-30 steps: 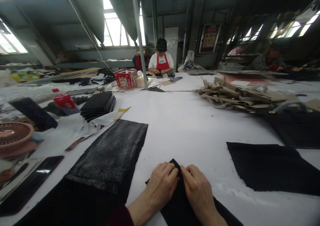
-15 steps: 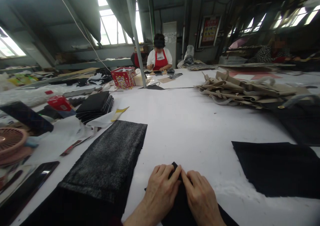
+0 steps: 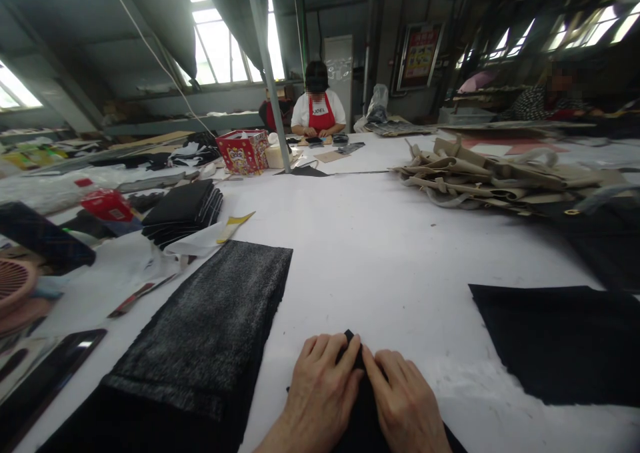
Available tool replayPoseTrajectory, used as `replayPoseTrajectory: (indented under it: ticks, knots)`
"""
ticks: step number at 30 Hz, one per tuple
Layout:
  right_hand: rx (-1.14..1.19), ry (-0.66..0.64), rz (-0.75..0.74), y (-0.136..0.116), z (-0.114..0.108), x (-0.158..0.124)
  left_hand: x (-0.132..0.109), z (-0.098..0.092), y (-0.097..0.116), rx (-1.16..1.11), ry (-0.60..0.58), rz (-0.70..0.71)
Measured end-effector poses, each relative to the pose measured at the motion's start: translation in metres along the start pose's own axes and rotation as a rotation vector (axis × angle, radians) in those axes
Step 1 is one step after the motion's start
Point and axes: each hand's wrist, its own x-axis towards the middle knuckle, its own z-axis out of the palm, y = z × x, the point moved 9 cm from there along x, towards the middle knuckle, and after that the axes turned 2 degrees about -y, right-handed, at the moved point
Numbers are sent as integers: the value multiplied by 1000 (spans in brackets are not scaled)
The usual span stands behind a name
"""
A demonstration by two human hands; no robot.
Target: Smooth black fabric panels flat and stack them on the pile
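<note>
A piece of black fabric (image 3: 366,416) lies on the white table at the bottom centre, its pointed tip showing just beyond my fingertips. My left hand (image 3: 323,386) is closed on its left side, thumb and forefinger pinching near the tip. From the other side my right hand (image 3: 403,393) presses and grips the edge, its forefinger almost meeting the left one. Both palms hide much of the cloth. To the left lies a stack of speckled black fabric (image 3: 210,319), apart from my hands. Another black fabric piece (image 3: 560,339) rests flat on the right.
Folded black cloths (image 3: 183,209), a red-handled cutter (image 3: 140,296), a phone (image 3: 55,379) and a pink fan (image 3: 17,286) sit at the left. Beige fabric pieces (image 3: 490,173) are heaped at the right. Across the white table (image 3: 370,253), a co-worker in a red apron (image 3: 320,111) handles small pieces.
Both hands keep nearly the same hold on the black fabric. The view has shifted slightly, so objects on the left sit further left. The co-worker's hands have come closer together.
</note>
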Motion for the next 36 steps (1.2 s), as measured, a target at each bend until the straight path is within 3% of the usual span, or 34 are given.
replayPoseTrajectory:
  ticks: [26,36]
  knots:
    - [-27,-67,-29,3,14,-8,2,5,-7,36,-48,-66]
    - [-11,3,27,-1,-2,4,3,-33,-22,-34,204,-66]
